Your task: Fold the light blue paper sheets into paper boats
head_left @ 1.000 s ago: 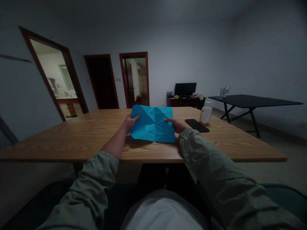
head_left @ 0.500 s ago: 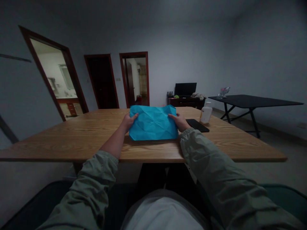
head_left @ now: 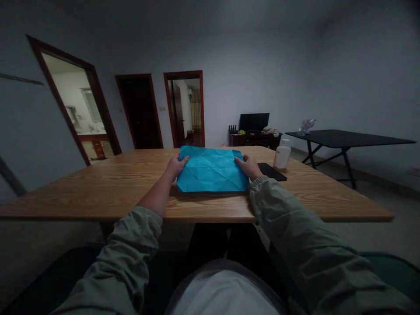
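Observation:
A creased blue sheet of paper [head_left: 211,170] is spread over the near middle of a wooden table [head_left: 98,192], lying low over the tabletop. My left hand [head_left: 176,166] pinches its left edge, thumb on top. My right hand [head_left: 250,166] grips its right edge the same way. Both forearms reach forward over the table's front edge. Many fold lines cross the sheet.
A black phone [head_left: 271,171] lies just right of my right hand, with a white bottle [head_left: 282,154] behind it. A black table [head_left: 344,139] stands at the right. Three doorways open in the far wall, and a dark monitor [head_left: 253,121] sits on a low cabinet.
The sheet was held up tilted toward me; it has been lowered and spread wider, nearly flat on the table. My right hand moved right and outward along the edge.

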`<action>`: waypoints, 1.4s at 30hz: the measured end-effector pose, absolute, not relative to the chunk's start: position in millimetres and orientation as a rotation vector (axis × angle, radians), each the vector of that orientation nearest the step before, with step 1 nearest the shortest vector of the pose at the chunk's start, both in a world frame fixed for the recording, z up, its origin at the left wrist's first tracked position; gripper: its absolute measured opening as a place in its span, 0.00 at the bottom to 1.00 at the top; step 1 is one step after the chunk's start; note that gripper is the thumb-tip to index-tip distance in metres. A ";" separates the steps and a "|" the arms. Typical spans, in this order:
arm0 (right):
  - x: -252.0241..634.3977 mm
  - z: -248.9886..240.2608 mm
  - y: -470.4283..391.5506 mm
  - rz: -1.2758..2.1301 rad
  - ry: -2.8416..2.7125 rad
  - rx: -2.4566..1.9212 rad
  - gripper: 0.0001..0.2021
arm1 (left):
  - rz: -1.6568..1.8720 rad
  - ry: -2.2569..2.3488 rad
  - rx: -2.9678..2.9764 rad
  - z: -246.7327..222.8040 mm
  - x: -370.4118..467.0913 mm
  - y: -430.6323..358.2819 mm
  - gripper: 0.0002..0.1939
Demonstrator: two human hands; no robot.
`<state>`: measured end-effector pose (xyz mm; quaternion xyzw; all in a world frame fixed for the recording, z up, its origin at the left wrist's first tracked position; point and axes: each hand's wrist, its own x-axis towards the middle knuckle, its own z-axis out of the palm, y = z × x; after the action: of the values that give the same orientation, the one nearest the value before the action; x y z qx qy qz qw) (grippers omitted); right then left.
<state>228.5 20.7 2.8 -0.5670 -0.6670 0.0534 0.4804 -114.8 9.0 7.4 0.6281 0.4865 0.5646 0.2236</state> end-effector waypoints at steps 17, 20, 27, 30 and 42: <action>244.5 -18.6 25.1 0.284 -2.020 -1.707 0.19 | 0.904 1.575 1.818 -21.8 -131.3 28.9 0.31; 244.2 -20.0 27.3 0.290 -1.983 -1.689 0.23 | 0.832 1.551 1.839 -23.4 -134.5 30.7 0.31; 243.4 -18.1 24.7 0.264 -2.051 -1.694 0.29 | 0.769 1.555 1.912 -26.3 -138.3 32.7 0.37; 242.3 -16.5 22.4 0.257 -2.077 -1.745 0.29 | 0.789 1.566 1.934 -27.7 -140.6 35.1 0.42; 242.7 -20.6 16.6 0.035 -2.114 -1.836 0.34 | 0.761 1.553 2.506 -14.9 -90.9 7.5 0.23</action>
<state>242.7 16.6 -20.6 -0.6462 -0.7440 0.0122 0.1695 -90.9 7.5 -14.9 0.8221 0.5093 0.2497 0.0483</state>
